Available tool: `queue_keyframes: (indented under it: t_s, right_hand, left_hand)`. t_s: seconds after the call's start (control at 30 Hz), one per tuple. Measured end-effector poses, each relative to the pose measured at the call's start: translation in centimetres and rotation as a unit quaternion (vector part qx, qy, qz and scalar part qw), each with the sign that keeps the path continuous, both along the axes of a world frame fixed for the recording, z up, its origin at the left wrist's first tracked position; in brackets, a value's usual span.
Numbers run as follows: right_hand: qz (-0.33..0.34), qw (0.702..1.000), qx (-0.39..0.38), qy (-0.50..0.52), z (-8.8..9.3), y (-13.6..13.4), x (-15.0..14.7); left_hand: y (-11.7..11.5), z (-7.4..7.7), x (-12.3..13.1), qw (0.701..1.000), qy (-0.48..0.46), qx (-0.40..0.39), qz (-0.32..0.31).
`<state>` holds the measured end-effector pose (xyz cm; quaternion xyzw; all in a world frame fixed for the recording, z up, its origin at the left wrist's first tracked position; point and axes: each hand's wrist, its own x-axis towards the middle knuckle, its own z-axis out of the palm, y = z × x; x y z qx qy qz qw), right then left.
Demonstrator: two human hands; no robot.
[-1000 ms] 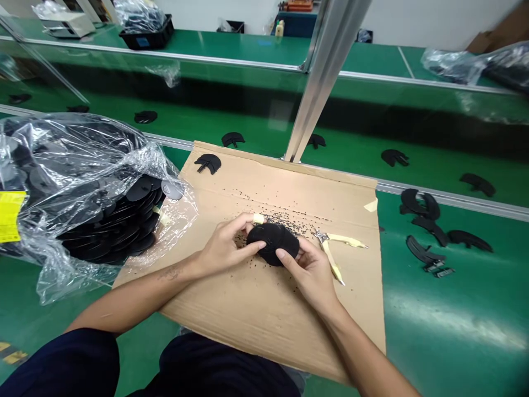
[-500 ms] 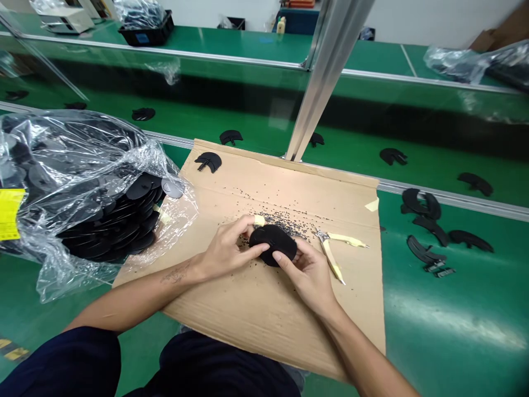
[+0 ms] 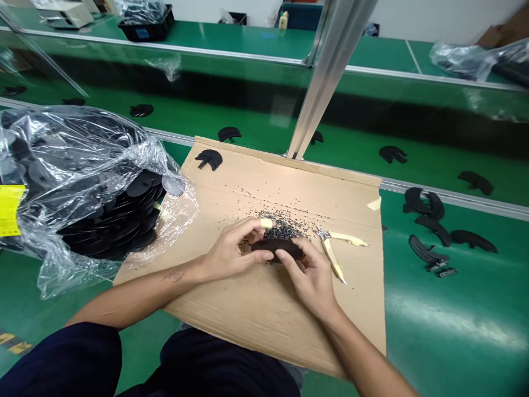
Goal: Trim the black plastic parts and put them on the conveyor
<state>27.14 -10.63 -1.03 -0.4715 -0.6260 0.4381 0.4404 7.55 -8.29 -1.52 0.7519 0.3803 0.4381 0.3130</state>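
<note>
Between both hands I hold a flat black plastic disc [image 3: 278, 248], tilted so that it shows as a thin oval. My left hand [image 3: 233, 251] grips its left side, thumb in front, with yellow tape round one fingertip. On the right side my right hand [image 3: 312, 275] pinches the disc with its thumb in front; its other fingers are partly hidden behind. Small black plastic scraps [image 3: 285, 223] lie scattered just beyond the disc. Side cutters [image 3: 330, 248] with yellow handles rest splayed beside my right hand. A cardboard sheet [image 3: 248, 314] lies under it all.
A clear plastic bag [image 3: 91, 160] full of black discs fills the left side. One curved black part [image 3: 209, 159] lies on the cardboard's far left corner. Several more curved parts [image 3: 430, 231] lie on the green table at right. A metal post [image 3: 320, 94] rises beyond the cardboard.
The disc has been tipped from nearly face-on to a thin edge-on tilt. Both hands have turned slightly with it and keep their hold. The cutters stay in place.
</note>
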Motion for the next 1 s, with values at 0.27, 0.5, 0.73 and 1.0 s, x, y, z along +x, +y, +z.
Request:
queue_keyframes:
  t_s: [0.27,0.5,0.73,1.0]
  right_hand:
    - [0.052,0.992,0.109,-0.031,0.39,-0.29,0.08]
    - [0.056,0.991,0.119,0.000,-0.27,-0.44,-0.29]
    - [0.071,0.991,0.114,-0.010,-0.25,-0.27,-0.38]
    - [0.078,0.989,0.125,-0.027,-0.38,-0.23,-0.22]
  left_hand:
    - [-0.12,0.25,-0.09,0.995,-0.090,0.030,-0.039]
    - [-0.12,0.35,-0.30,0.991,-0.076,0.080,-0.071]
    - [-0.27,0.50,-0.24,0.990,-0.077,0.103,-0.054]
    - [-0.14,0.39,-0.42,0.987,-0.081,0.116,-0.080]
